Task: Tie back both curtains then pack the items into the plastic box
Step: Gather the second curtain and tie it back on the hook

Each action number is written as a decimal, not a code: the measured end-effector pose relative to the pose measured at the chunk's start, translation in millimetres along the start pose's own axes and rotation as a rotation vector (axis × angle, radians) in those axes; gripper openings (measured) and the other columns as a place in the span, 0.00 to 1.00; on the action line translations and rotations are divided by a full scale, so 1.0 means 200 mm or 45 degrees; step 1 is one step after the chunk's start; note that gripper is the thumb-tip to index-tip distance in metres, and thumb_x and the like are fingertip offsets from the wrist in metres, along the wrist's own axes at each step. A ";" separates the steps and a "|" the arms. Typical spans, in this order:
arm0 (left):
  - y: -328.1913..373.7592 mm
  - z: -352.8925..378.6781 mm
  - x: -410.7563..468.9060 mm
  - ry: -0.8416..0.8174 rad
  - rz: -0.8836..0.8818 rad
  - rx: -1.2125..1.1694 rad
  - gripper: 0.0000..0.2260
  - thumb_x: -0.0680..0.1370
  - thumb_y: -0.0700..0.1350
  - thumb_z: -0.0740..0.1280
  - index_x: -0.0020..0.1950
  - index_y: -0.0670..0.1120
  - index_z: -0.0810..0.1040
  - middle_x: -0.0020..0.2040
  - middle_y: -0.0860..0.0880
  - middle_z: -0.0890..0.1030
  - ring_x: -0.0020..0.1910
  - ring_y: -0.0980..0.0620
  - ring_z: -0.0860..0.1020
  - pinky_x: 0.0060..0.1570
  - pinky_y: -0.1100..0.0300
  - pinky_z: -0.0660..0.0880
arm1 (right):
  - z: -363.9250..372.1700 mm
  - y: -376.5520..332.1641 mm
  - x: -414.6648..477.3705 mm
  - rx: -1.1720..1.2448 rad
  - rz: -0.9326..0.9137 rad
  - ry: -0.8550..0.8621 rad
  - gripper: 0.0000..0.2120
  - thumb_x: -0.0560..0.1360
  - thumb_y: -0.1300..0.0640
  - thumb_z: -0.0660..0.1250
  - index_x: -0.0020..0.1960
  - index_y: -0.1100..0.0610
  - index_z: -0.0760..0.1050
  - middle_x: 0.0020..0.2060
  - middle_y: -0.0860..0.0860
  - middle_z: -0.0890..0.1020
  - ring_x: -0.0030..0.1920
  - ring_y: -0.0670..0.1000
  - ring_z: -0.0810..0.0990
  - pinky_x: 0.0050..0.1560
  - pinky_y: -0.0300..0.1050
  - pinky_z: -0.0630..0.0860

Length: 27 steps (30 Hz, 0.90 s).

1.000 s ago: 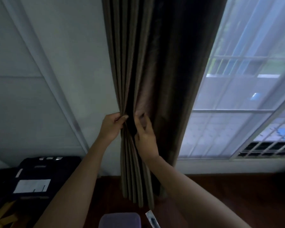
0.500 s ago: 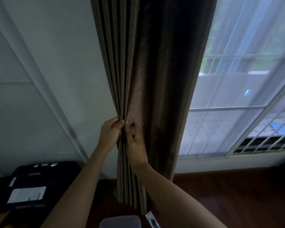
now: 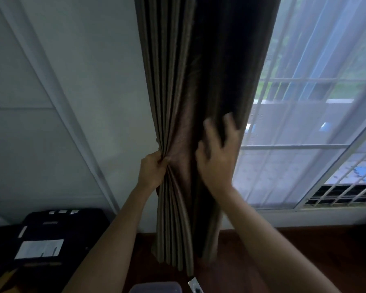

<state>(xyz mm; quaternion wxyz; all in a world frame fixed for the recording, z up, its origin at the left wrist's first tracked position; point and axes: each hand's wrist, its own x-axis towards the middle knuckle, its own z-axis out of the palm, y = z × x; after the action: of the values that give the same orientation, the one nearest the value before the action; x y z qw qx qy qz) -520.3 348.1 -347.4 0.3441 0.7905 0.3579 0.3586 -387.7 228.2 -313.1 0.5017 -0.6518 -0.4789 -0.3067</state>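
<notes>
A dark brown pleated curtain [image 3: 190, 85] hangs from the top of the view down to the wooden floor. My left hand [image 3: 151, 171] grips a bunch of its left pleats at waist height, pinching them together. My right hand [image 3: 217, 153] lies spread against the curtain's right half, its fingers straight and blurred, reaching toward the curtain's right edge. At the bottom edge of the view sits part of a bluish plastic box [image 3: 156, 288], with a small white object [image 3: 195, 286] beside it.
A window [image 3: 317, 127] with a sheer white curtain fills the right side. A pale wall [image 3: 72, 102] lies to the left. A black case [image 3: 49, 235] with a white label stands at lower left. Dark wooden floor [image 3: 304, 254] runs below the window.
My right hand has left the pleats beside the left hand and moved up and to the right across the curtain, fingers spread. The left hand keeps its grip on the gathered pleats.
</notes>
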 end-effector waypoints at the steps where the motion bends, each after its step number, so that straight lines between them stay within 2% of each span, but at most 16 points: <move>1: 0.00 0.00 0.00 -0.017 -0.010 -0.001 0.08 0.79 0.39 0.65 0.42 0.37 0.79 0.38 0.46 0.81 0.34 0.55 0.75 0.30 0.75 0.65 | -0.04 0.02 0.10 0.003 0.072 0.095 0.27 0.75 0.62 0.65 0.74 0.60 0.65 0.74 0.65 0.59 0.76 0.61 0.57 0.75 0.55 0.56; 3: 0.00 0.00 0.01 -0.055 -0.018 0.017 0.09 0.79 0.39 0.64 0.40 0.38 0.77 0.36 0.47 0.79 0.35 0.53 0.76 0.30 0.75 0.65 | -0.08 0.09 0.25 0.043 0.261 0.140 0.33 0.75 0.66 0.64 0.77 0.62 0.56 0.76 0.63 0.54 0.77 0.59 0.54 0.75 0.44 0.55; 4: 0.00 -0.01 0.02 -0.070 -0.020 0.025 0.09 0.79 0.39 0.64 0.41 0.39 0.77 0.36 0.47 0.79 0.35 0.51 0.76 0.30 0.75 0.64 | -0.08 0.13 0.29 0.069 0.342 0.115 0.34 0.75 0.68 0.63 0.78 0.62 0.53 0.76 0.61 0.57 0.75 0.58 0.58 0.73 0.38 0.58; 5: 0.00 -0.01 0.02 -0.084 -0.014 0.032 0.09 0.79 0.40 0.64 0.42 0.38 0.78 0.37 0.46 0.79 0.36 0.51 0.76 0.31 0.72 0.66 | -0.06 0.17 0.31 0.082 0.388 0.067 0.35 0.74 0.70 0.60 0.78 0.61 0.52 0.73 0.58 0.65 0.70 0.58 0.68 0.67 0.34 0.65; 6: 0.00 -0.01 0.02 -0.097 -0.010 0.031 0.10 0.79 0.42 0.64 0.43 0.37 0.78 0.38 0.45 0.80 0.36 0.50 0.77 0.33 0.68 0.68 | -0.04 0.21 0.30 0.073 0.403 0.003 0.35 0.74 0.71 0.58 0.79 0.59 0.52 0.64 0.56 0.75 0.58 0.58 0.77 0.56 0.36 0.72; 7: -0.01 -0.01 0.03 -0.110 -0.017 0.028 0.11 0.79 0.43 0.64 0.45 0.36 0.79 0.39 0.43 0.82 0.37 0.49 0.78 0.35 0.64 0.71 | -0.02 0.23 0.28 0.051 0.394 -0.068 0.35 0.73 0.72 0.55 0.79 0.57 0.53 0.53 0.56 0.80 0.46 0.58 0.79 0.45 0.41 0.74; 8: -0.01 -0.01 0.03 -0.120 -0.033 0.024 0.11 0.79 0.44 0.64 0.46 0.36 0.79 0.41 0.42 0.83 0.39 0.48 0.79 0.38 0.60 0.73 | 0.01 0.25 0.24 0.030 0.364 -0.140 0.34 0.74 0.70 0.54 0.79 0.55 0.55 0.45 0.57 0.81 0.40 0.59 0.79 0.39 0.44 0.71; 9: -0.01 -0.01 0.03 -0.132 -0.055 0.028 0.11 0.79 0.44 0.65 0.46 0.36 0.80 0.42 0.42 0.83 0.40 0.47 0.80 0.41 0.56 0.75 | 0.03 0.25 0.18 0.022 0.330 -0.209 0.32 0.75 0.68 0.53 0.78 0.53 0.55 0.44 0.59 0.81 0.39 0.60 0.79 0.37 0.45 0.70; 10: -0.02 -0.02 0.03 -0.137 -0.068 0.028 0.11 0.79 0.44 0.65 0.46 0.36 0.79 0.42 0.41 0.83 0.41 0.45 0.81 0.43 0.54 0.76 | 0.05 0.25 0.12 0.019 0.305 -0.277 0.32 0.76 0.66 0.52 0.78 0.52 0.55 0.46 0.61 0.82 0.39 0.60 0.80 0.36 0.47 0.70; 12: -0.01 -0.03 0.03 -0.146 -0.085 0.020 0.12 0.78 0.46 0.65 0.45 0.37 0.80 0.41 0.42 0.83 0.42 0.45 0.82 0.45 0.52 0.77 | 0.08 0.22 -0.01 0.028 0.284 -0.408 0.36 0.74 0.70 0.54 0.79 0.49 0.54 0.58 0.60 0.81 0.44 0.63 0.82 0.37 0.51 0.72; 14: 0.00 -0.03 0.03 -0.150 -0.105 0.005 0.10 0.78 0.44 0.66 0.44 0.38 0.79 0.40 0.44 0.83 0.41 0.47 0.81 0.44 0.54 0.76 | 0.12 0.17 -0.14 0.047 0.279 -0.536 0.41 0.72 0.74 0.56 0.79 0.46 0.52 0.69 0.55 0.73 0.51 0.64 0.81 0.43 0.56 0.77; 16: 0.02 -0.04 0.03 -0.138 -0.123 0.002 0.09 0.79 0.43 0.65 0.40 0.41 0.75 0.37 0.48 0.80 0.38 0.50 0.78 0.40 0.58 0.72 | 0.17 0.15 -0.26 0.060 0.257 -0.655 0.41 0.74 0.73 0.58 0.79 0.44 0.49 0.75 0.48 0.64 0.56 0.63 0.80 0.52 0.58 0.79; 19: 0.03 -0.03 0.02 -0.125 -0.160 -0.036 0.06 0.79 0.42 0.65 0.43 0.44 0.78 0.37 0.51 0.78 0.38 0.55 0.76 0.36 0.64 0.68 | 0.22 0.10 -0.39 0.067 0.229 -0.800 0.40 0.76 0.68 0.60 0.79 0.45 0.46 0.78 0.48 0.57 0.59 0.62 0.79 0.55 0.57 0.78; 21: 0.02 -0.02 0.02 -0.119 -0.198 -0.089 0.06 0.79 0.43 0.65 0.49 0.42 0.80 0.41 0.50 0.80 0.40 0.54 0.78 0.37 0.65 0.70 | 0.25 0.07 -0.44 0.077 0.244 -0.835 0.41 0.76 0.66 0.62 0.79 0.45 0.45 0.78 0.48 0.55 0.62 0.60 0.77 0.53 0.54 0.79; 24: 0.01 -0.02 0.02 -0.124 -0.213 -0.124 0.10 0.79 0.44 0.65 0.58 0.44 0.79 0.50 0.49 0.83 0.48 0.53 0.81 0.44 0.66 0.74 | 0.30 0.02 -0.46 0.064 0.259 -0.825 0.41 0.76 0.66 0.63 0.79 0.43 0.44 0.78 0.48 0.56 0.63 0.58 0.77 0.48 0.53 0.81; 27: 0.00 -0.01 0.02 -0.099 -0.216 -0.137 0.11 0.79 0.44 0.65 0.60 0.45 0.77 0.53 0.47 0.83 0.51 0.50 0.81 0.51 0.59 0.77 | 0.32 0.03 -0.52 0.037 0.231 -0.893 0.43 0.77 0.65 0.63 0.78 0.41 0.41 0.78 0.46 0.55 0.58 0.55 0.80 0.41 0.51 0.82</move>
<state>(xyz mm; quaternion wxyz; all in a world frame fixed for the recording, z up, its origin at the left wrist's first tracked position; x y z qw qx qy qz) -519.6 351.1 -344.6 0.4287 0.7510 0.3903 0.3160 -424.1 256.1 -425.6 0.3412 -0.7501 -0.5664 -0.0119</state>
